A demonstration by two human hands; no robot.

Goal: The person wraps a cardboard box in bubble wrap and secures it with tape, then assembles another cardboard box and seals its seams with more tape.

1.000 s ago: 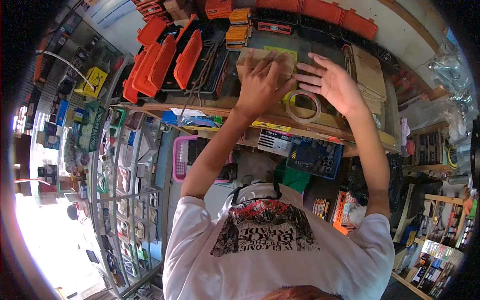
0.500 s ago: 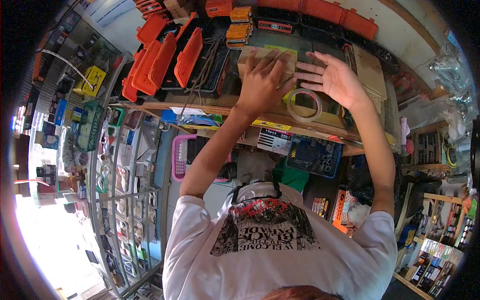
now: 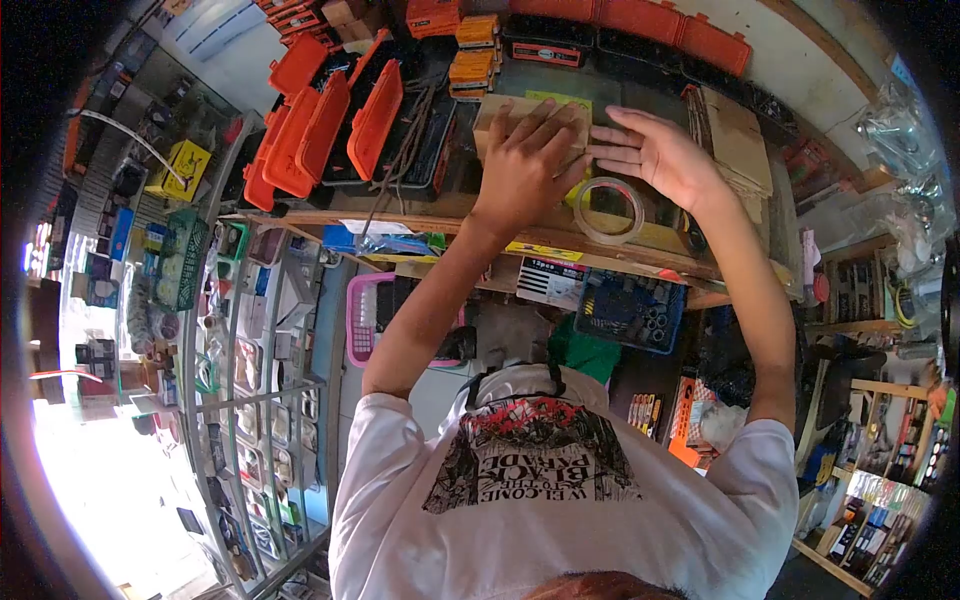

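Observation:
A small brown cardboard box [image 3: 488,122] sits on the workbench. My left hand [image 3: 530,165] lies over its top with the fingers spread out, their tips toward the far edge. Just right of the box, my right hand [image 3: 665,160] is held open, palm facing the box and fingers pointing at its side. A roll of clear tape [image 3: 610,236] rests near the bench's front edge, between my two wrists. Part of a bright yellow sheet [image 3: 565,98] shows behind the box.
Open orange-lidded cases [image 3: 320,135] stand to the left on the bench. Small orange boxes [image 3: 475,70] are stacked at the back. Flat cardboard pieces [image 3: 735,140] lie to the right. Below are a pink basket [image 3: 357,320] and a blue tray [image 3: 630,312].
My right hand has turned slightly, and its fingers are closer together beside the box. My left hand stays on the box.

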